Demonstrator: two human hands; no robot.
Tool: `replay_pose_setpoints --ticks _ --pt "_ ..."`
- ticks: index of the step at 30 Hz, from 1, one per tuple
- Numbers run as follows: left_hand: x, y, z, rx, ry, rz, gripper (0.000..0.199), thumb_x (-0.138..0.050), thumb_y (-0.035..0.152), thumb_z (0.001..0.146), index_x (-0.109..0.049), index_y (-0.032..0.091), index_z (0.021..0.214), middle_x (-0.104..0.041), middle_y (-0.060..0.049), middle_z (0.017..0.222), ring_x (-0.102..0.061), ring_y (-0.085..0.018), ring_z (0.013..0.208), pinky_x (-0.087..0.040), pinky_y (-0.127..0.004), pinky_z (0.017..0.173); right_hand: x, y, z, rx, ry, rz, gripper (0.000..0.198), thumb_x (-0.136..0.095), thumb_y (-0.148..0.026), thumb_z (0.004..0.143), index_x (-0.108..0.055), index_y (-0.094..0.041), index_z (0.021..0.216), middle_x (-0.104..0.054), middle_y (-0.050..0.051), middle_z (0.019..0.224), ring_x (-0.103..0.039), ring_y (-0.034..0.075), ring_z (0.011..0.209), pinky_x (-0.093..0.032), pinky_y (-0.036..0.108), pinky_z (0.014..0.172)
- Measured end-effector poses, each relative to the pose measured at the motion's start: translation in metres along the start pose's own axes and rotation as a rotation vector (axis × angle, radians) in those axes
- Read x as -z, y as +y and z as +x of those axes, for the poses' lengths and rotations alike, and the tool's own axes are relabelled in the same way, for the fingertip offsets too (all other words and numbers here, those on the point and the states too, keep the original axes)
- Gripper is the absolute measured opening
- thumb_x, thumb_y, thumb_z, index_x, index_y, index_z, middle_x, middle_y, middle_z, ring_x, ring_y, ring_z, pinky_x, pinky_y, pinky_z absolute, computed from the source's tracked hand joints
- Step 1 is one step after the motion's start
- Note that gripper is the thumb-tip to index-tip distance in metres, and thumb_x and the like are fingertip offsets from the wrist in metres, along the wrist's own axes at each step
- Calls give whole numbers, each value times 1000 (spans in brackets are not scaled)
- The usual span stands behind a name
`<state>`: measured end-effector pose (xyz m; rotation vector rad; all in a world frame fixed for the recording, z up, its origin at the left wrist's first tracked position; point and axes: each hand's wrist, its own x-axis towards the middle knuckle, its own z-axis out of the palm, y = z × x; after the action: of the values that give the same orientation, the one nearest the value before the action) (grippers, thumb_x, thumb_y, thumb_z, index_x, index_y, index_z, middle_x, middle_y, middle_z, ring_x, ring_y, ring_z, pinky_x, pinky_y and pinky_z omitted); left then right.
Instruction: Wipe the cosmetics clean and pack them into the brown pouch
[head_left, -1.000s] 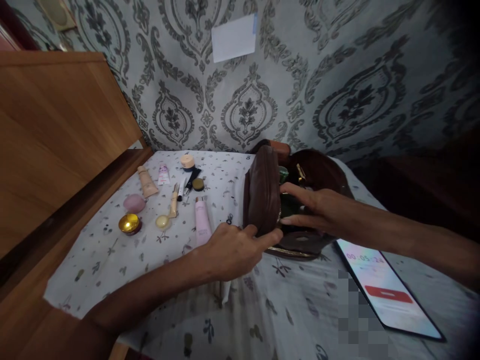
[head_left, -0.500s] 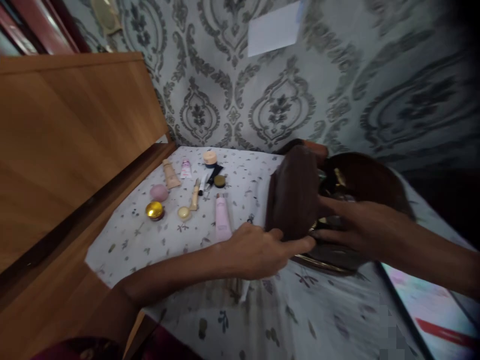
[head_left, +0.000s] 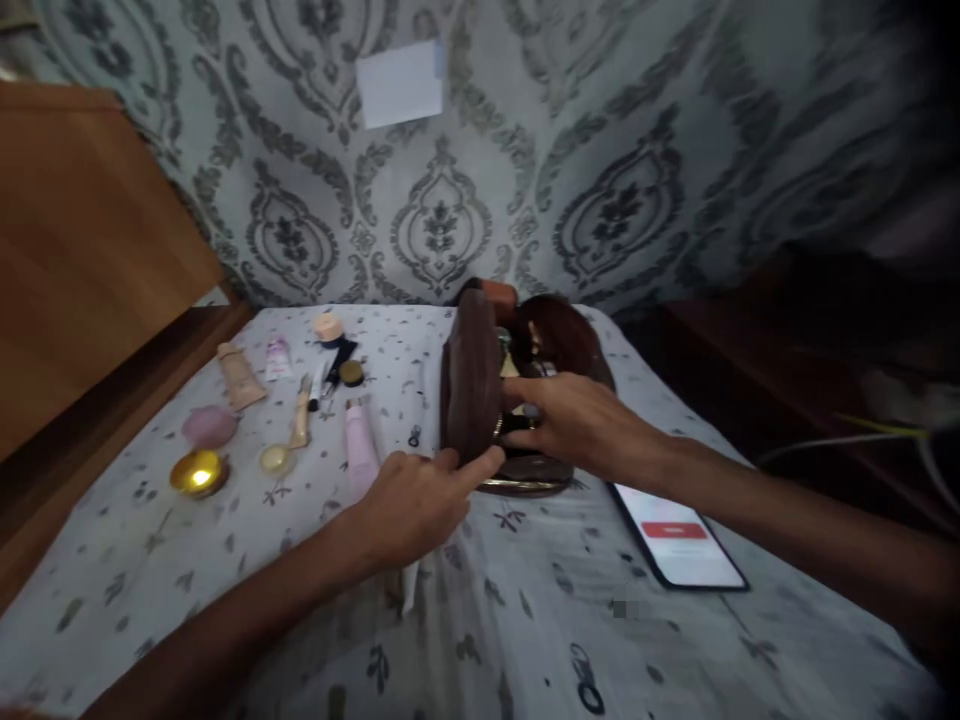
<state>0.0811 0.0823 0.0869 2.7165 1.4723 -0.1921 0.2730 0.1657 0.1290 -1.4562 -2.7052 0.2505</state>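
A dark brown zip bag (head_left: 471, 380) stands with its mouth open, metal zip along the edges and small items inside. My left hand (head_left: 424, 505) is at its lower front left edge, index finger stretched along the edge and the other fingers curled; it appears to grip the bag there. My right hand (head_left: 574, 420) reaches into the mouth from the right, thumb and fingers apart; its fingertips are partly hidden in the bag. Beside my left hand lies a pink tube (head_left: 360, 440). A thin white-and-brown item (head_left: 409, 588) shows below that hand, blurred.
Cosmetics spread left: a gold-lidded jar (head_left: 199, 472), pink sponge (head_left: 210, 427), beige tube (head_left: 238, 375), small pink-and-white tube (head_left: 278, 357), cream pot (head_left: 276, 459) and peach-lidded jar (head_left: 328, 328). A lit phone (head_left: 682, 545) lies right. Wooden panel (head_left: 97, 240) at left; patterned wall behind.
The view has turned to the right, so everything sits further left and more of the phone shows. Both hands keep about the same places at the bag.
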Motion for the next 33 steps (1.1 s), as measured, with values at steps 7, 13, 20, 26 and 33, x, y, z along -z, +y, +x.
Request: replay_pose_setpoints --ticks 7,13,20,26,33 --pt "10 -8 6 -44 124 250 61 -47 12 89 -41 35 145 -67 -3 93 -66 -16 61 -49 -25 53 8 0 -34 13 -18 48 22 -48 -21 98 -65 -16 85 -70 6 83 -65 16 75 -35 26 61" --pt "31 -11 19 -98 270 381 54 -51 12 85 -55 32 135 -68 -2 86 -63 -15 52 -43 -24 45 7 2 -49 156 -56 -13 20 -48 -1 85 -62 -15 87 -65 5 87 -57 13 66 -28 27 54" --pt "38 -22 26 -154 337 458 43 -48 15 87 -61 29 126 -70 -2 86 -61 -16 49 -37 -24 44 4 12 -56 280 -57 53 27 -47 3 81 -61 -13 97 -64 9 96 -60 18 85 -43 29 71" --pt "25 -34 21 -130 304 333 42 -42 18 92 -55 28 131 -68 0 83 -62 -14 53 -37 -23 48 0 21 -61 314 20 183 32 -44 6 77 -60 -15 95 -64 8 96 -59 16 83 -48 28 73" --pt "15 -31 19 -128 353 321 43 -42 17 93 -53 27 133 -66 0 84 -59 -14 52 -39 -25 49 5 33 -58 235 53 261 24 -44 -7 87 -62 -20 95 -63 2 84 -56 13 72 -44 24 64"
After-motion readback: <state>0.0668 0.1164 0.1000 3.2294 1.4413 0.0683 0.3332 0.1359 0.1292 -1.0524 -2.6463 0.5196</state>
